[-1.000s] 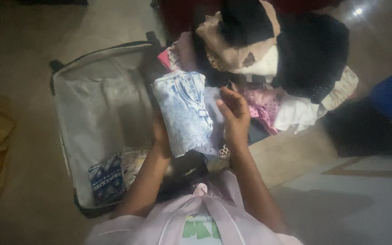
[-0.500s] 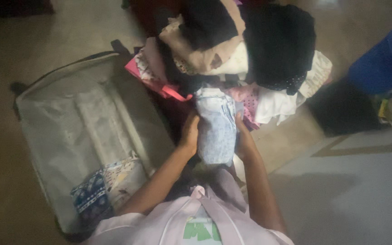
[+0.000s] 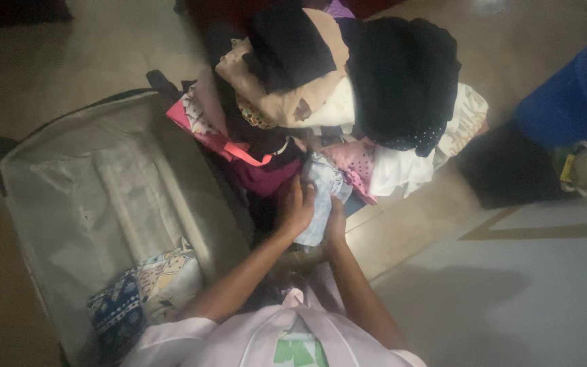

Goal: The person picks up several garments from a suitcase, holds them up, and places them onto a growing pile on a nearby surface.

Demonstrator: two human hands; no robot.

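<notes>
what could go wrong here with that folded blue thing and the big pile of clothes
Both hands, left hand and right hand, press the folded light blue garment against the foot of the clothes pile. The pile is tall and loosely stacked, so pushing at its base may topple it. Squeezing could also undo the garment's fold.
</notes>
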